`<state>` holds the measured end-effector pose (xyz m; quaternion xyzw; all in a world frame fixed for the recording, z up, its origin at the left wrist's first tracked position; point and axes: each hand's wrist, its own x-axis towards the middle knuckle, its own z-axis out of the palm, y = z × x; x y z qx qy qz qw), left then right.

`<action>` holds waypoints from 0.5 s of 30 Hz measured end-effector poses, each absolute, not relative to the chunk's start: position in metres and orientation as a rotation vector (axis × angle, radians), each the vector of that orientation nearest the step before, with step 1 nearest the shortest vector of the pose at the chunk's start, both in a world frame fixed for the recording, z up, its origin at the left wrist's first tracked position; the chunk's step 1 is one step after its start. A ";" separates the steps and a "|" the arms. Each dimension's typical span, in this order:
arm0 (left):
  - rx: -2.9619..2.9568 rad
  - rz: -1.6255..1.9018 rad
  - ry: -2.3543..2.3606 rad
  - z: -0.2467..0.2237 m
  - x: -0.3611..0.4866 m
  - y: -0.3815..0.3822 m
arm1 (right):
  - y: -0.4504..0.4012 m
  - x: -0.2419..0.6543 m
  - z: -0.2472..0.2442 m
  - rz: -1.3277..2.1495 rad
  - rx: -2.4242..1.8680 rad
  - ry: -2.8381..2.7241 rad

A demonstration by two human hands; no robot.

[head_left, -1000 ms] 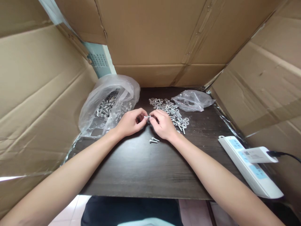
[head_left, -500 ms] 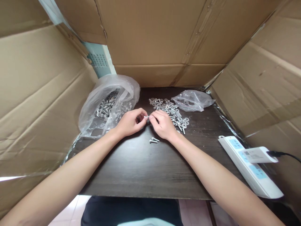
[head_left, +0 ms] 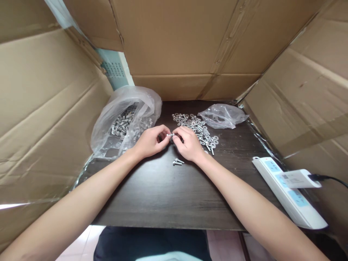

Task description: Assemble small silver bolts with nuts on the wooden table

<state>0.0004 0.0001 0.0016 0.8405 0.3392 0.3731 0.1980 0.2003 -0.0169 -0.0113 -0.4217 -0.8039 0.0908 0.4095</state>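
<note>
Between my fingertips, above the middle of the table, is a small silver bolt (head_left: 170, 135). My left hand (head_left: 154, 140) pinches its left end with thumb and forefinger. At its right end the fingers of my right hand (head_left: 187, 142) are closed around it, and a small piece, perhaps a washer or nut, sits on the shank there. Two bolts (head_left: 178, 162) lie side by side on the table just below my hands. Behind my right hand spreads a loose pile of bolts, nuts and flat washers (head_left: 202, 130), partly hidden by that hand.
A clear plastic bag (head_left: 127, 96) holding many metal parts stands at the left. Another, flatter plastic bag (head_left: 224, 116) lies at the back right. Along the right edge is a white power strip (head_left: 289, 192) with a plugged-in adapter (head_left: 299, 178). Cardboard walls (head_left: 185, 47) enclose the dark table (head_left: 163, 195).
The fingers of my right hand have shifted slightly at the bolt's right end, so more of the bolt shows between my hands. My left hand stays in place.
</note>
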 end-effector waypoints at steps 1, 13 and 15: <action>2.352 1.043 0.950 0.002 0.001 0.000 | -0.017 0.200 -0.011 0.225 -1.064 -2.028; 2.348 1.043 0.950 0.002 0.001 0.000 | -0.016 0.199 -0.011 0.194 -1.128 -2.068; 2.345 1.043 0.955 0.002 0.001 0.000 | -0.016 0.199 -0.011 0.195 -1.138 -2.076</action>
